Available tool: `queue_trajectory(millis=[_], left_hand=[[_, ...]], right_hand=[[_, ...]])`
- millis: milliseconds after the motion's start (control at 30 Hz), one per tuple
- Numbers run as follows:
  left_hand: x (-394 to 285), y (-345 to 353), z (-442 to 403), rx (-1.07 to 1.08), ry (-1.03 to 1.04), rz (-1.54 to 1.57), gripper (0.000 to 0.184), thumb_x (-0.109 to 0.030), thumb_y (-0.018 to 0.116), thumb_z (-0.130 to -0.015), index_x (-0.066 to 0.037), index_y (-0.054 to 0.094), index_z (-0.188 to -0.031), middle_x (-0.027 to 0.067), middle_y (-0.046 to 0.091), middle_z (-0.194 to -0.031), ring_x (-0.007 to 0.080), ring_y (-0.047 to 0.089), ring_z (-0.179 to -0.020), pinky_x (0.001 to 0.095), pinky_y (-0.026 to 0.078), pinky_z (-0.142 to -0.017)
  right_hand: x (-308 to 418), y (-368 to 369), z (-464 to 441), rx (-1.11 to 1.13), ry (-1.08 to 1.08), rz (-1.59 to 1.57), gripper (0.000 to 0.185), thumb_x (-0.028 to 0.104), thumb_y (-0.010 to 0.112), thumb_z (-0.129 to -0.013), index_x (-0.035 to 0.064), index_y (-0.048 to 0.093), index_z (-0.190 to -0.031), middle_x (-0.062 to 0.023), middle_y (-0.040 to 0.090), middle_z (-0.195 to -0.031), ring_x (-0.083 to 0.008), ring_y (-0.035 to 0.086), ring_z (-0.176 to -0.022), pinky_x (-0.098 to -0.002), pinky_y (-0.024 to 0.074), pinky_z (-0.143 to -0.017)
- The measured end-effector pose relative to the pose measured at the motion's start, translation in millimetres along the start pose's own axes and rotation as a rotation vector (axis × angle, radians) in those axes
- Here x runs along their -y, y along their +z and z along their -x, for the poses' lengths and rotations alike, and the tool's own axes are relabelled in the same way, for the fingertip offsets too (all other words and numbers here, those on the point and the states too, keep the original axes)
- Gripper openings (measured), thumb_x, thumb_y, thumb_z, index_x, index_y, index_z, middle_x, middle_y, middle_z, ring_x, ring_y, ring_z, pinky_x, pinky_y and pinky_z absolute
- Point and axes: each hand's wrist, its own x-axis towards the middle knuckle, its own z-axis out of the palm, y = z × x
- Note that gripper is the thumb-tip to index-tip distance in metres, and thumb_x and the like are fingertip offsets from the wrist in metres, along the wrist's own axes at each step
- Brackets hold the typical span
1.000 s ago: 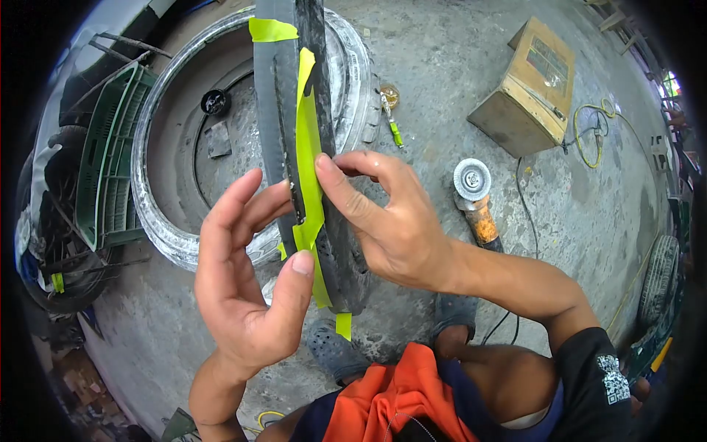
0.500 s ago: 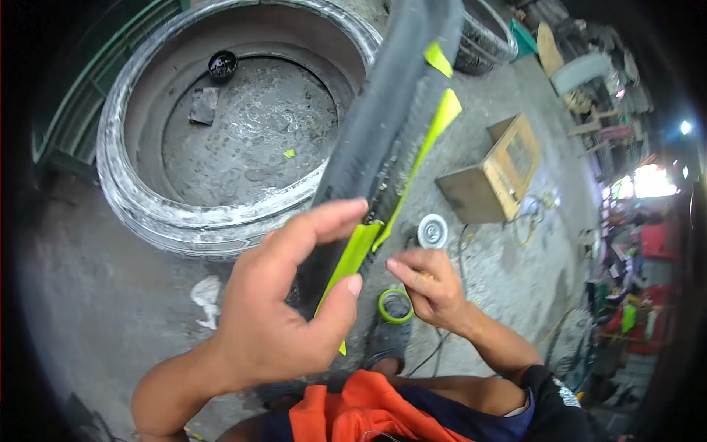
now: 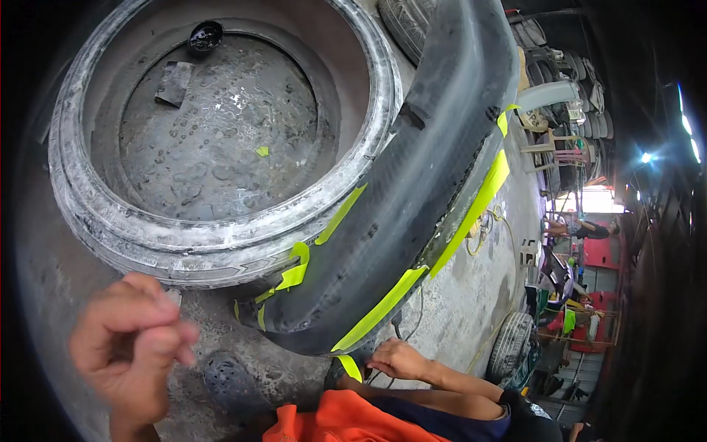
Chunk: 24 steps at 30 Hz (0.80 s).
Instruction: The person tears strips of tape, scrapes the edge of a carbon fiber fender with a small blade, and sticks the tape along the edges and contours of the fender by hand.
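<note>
A long black car bumper (image 3: 383,214) slants across the middle, its lower end rounded. A yellow-green tape strip (image 3: 379,309) runs along its near edge, and a loose tape tail (image 3: 350,366) hangs below that end. My left hand (image 3: 132,342) is off the bumper at lower left, fingers curled in and slightly blurred, with nothing visible in them. Just right of the tape tail is my right hand (image 3: 399,359), closed; whatever it holds, if anything, is hidden. More tape pieces (image 3: 296,267) are stuck on the bumper's left side.
A large whitish tyre (image 3: 221,247) lies flat beneath the bumper's left side. Inside its ring sit a black bowl (image 3: 205,37) and a dark square piece (image 3: 174,83). Another tyre (image 3: 512,342) is at right. Farther off are chairs (image 3: 567,147) and a person (image 3: 589,228).
My left hand has drawn away from the bumper to the lower left and its fingers have curled. My right hand has moved down and left. The bumper now appears lower, showing its rounded end.
</note>
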Motion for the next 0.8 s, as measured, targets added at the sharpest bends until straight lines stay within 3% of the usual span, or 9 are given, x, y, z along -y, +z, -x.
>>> queue_trajectory(millis=[67, 100, 267, 333, 367, 467, 600, 800], left_hand=[[6.1, -14.5, -7.9, 0.106, 0.18, -0.03, 0.024, -0.023, 0.072, -0.098, -0.001, 0.065, -0.103, 0.003, 0.065, -0.063, 0.0093, 0.053, -0.048, 0.0319, 0.048, -0.069], [6.1, -8.5, -7.6, 0.048, 0.162, -0.041, 0.033, -0.035, 0.071, -0.099, -0.003, 0.067, -0.093, -0.0008, 0.06, -0.053, 0.0086, 0.052, -0.043, 0.0328, 0.048, -0.069], [28.8, 3.4, -13.3, 0.267, 0.194, 0.012, 0.032, -0.03, 0.073, -0.097, -0.007, 0.068, -0.075, -0.0031, 0.06, -0.049, 0.0088, 0.055, -0.043, 0.0332, 0.05, -0.07], [33.6, 11.6, -6.8, 0.298, 0.093, -0.034, 0.019, -0.019, 0.072, -0.096, -0.004, 0.071, -0.084, -0.0009, 0.062, -0.053, 0.0095, 0.058, -0.047, 0.0314, 0.05, -0.068], [22.6, 20.1, -3.8, 0.274, -0.157, -0.018, 0.007, -0.006, 0.07, -0.095, 0.0, 0.072, -0.093, 0.0047, 0.069, -0.065, 0.0116, 0.061, -0.053, 0.0288, 0.051, -0.067], [37.7, 36.7, 0.6, 0.239, -0.056, 0.025, 0.008, -0.001, 0.068, -0.094, 0.003, 0.071, -0.1, 0.0096, 0.073, -0.079, 0.0129, 0.063, -0.058, 0.026, 0.052, -0.066], [32.1, 40.4, 1.0, 0.25, -0.143, 0.049, 0.008, -0.001, 0.069, -0.095, 0.004, 0.071, -0.1, 0.0102, 0.073, -0.083, 0.0127, 0.063, -0.059, 0.0258, 0.053, -0.063], [28.9, 28.1, 2.2, 0.348, -0.228, -0.077, 0.011, -0.009, 0.072, -0.096, 0.001, 0.07, -0.091, 0.0051, 0.068, -0.07, 0.009, 0.061, -0.057, 0.0249, 0.048, -0.053]], right_hand=[[0.0, -2.4, -1.4, -0.102, 0.042, -0.076, 0.018, 0.024, 0.073, -0.092, 0.0077, 0.068, -0.085, -0.0084, 0.066, -0.078, -0.0317, 0.066, -0.079, -0.0437, 0.0495, -0.073], [0.0, -4.7, -1.3, -0.125, 0.089, -0.108, 0.025, 0.028, 0.076, -0.09, 0.0072, 0.067, -0.079, -0.0104, 0.064, -0.073, -0.0343, 0.065, -0.074, -0.0448, 0.0495, -0.069], [1.8, -2.8, 1.0, -0.152, 0.148, -0.095, 0.03, 0.031, 0.074, -0.092, 0.0072, 0.064, -0.078, -0.0101, 0.063, -0.073, -0.0337, 0.065, -0.075, -0.0454, 0.0479, -0.07], [4.9, 1.6, 1.9, -0.173, 0.212, -0.05, 0.029, 0.032, 0.071, -0.095, 0.0068, 0.063, -0.082, -0.0101, 0.062, -0.076, -0.0337, 0.064, -0.078, -0.0456, 0.0474, -0.072], [6.2, 3.1, 1.8, -0.183, 0.221, -0.063, 0.029, 0.032, 0.071, -0.095, 0.0068, 0.063, -0.082, -0.0101, 0.062, -0.076, -0.0337, 0.064, -0.078, -0.0456, 0.0474, -0.072], [7.5, 6.8, -4.1, -0.189, 0.225, -0.006, 0.022, 0.026, 0.067, -0.097, 0.0068, 0.062, -0.089, -0.0109, 0.062, -0.082, -0.0345, 0.064, -0.084, -0.0457, 0.0472, -0.076], [-2.4, 10.6, -8.6, -0.216, 0.175, -0.027, 0.016, 0.023, 0.068, -0.095, 0.007, 0.065, -0.092, -0.0108, 0.065, -0.087, -0.0342, 0.065, -0.087, -0.0457, 0.0476, -0.077], [-15.4, -5.0, -21.2, -0.24, 0.155, -0.086, 0.029, 0.033, 0.078, -0.087, 0.0088, 0.065, -0.078, -0.0082, 0.064, -0.074, -0.033, 0.065, -0.077, -0.0445, 0.0462, -0.072]])
